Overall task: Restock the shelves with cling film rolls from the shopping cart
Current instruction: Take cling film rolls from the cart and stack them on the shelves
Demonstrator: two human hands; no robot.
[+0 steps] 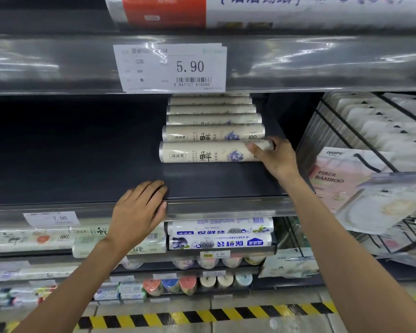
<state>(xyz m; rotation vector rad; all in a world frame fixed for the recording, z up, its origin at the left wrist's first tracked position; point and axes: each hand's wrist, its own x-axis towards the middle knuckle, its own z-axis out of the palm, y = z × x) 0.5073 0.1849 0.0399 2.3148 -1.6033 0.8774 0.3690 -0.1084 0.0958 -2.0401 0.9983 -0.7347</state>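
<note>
The front cling film roll (209, 152) lies crosswise on the dark shelf (82, 164), label up, at the head of a row of matching rolls (213, 116) that runs back under the price tag (171, 68). It sits just in front of the next roll, close enough that you cannot tell whether they touch.

Your right hand (274, 157) grips the roll's right end, fingers and thumb curled round it. Your left hand (139, 212) rests flat on the shelf's front lip, fingers straight and pressed together, holding nothing.

The step in hand looks like seating this roll. Nudge it back from the end until it sits snug and parallel to the one behind, then check that its left end lines up with the others — from here it seems to stick out slightly further left. Let go gently: a round roll on a smooth deck will likely creep toward the lip if released with any spin.

The deck is a matte dark panel with a glossy plastic rail along its front edge. The shelf below carries blue-and-white rolls (220, 236). To the right hangs a wire rack (370, 164) of flat packs, one marked "Fiber Bamboo". Yellow-and-black floor tape (202, 313) runs along the foot of the unit. The shopping cart is out of view, so your next roll means turning away from the shelf.
</note>
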